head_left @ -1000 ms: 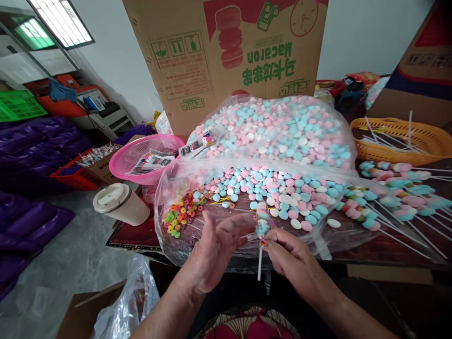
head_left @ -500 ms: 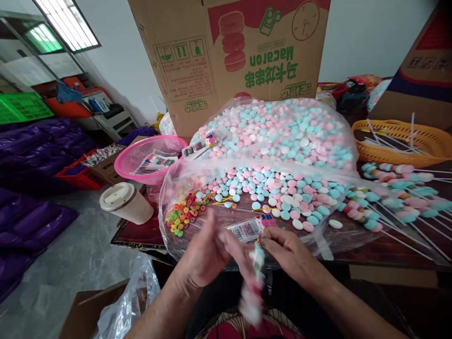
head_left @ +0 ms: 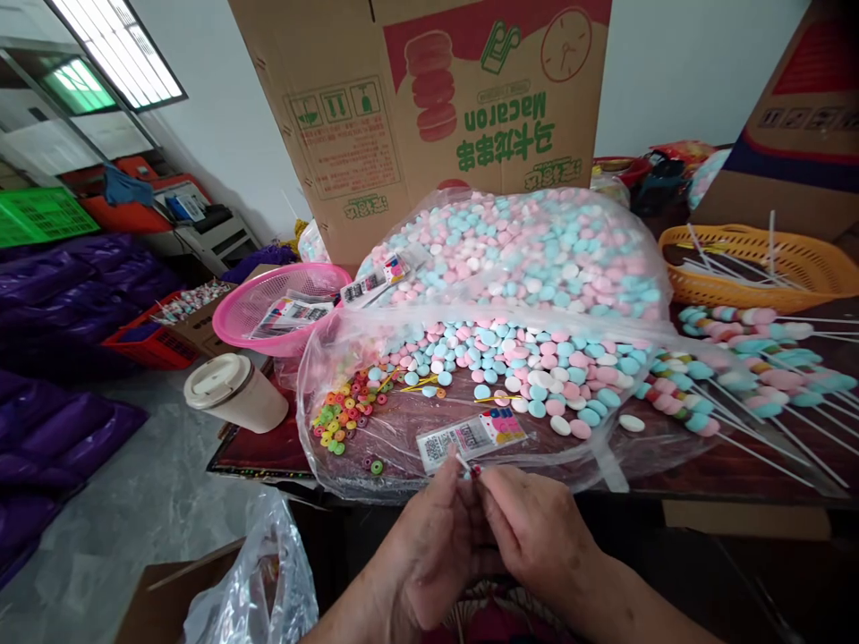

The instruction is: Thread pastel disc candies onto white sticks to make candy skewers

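At the bottom centre of the frame, the person's left hand (head_left: 429,546) and right hand (head_left: 537,537) met fingertip to fingertip, both pinched closed around the tip of a thin white stick with a red end (head_left: 468,467). Holding it close to the body, just below the table edge, seemed meant to steady small finger work. The rest of the stick was hidden behind the hands, so whether sweets were threaded on it could not be told.

Just above the fingers, a small printed label card with a barcode (head_left: 470,436) lay flat on a clear plastic sheet (head_left: 376,447), within easy reach. Spread over the sheet's centre were loose pink, blue and white disc candies (head_left: 537,367), and to the left a small heap of multicoloured ring candies (head_left: 339,413), apparently sorted by kind. Behind them a bulging clear bag of the same pastel discs (head_left: 530,250) leaned against an upside-down printed cardboard box (head_left: 429,107).

At right, finished candy skewers on white sticks (head_left: 725,376) lay side by side, cut off by the frame edge, below an orange plastic basket of bare sticks (head_left: 758,264). At left stood a pink plastic basket (head_left: 282,309) and a lidded paper cup (head_left: 234,394).
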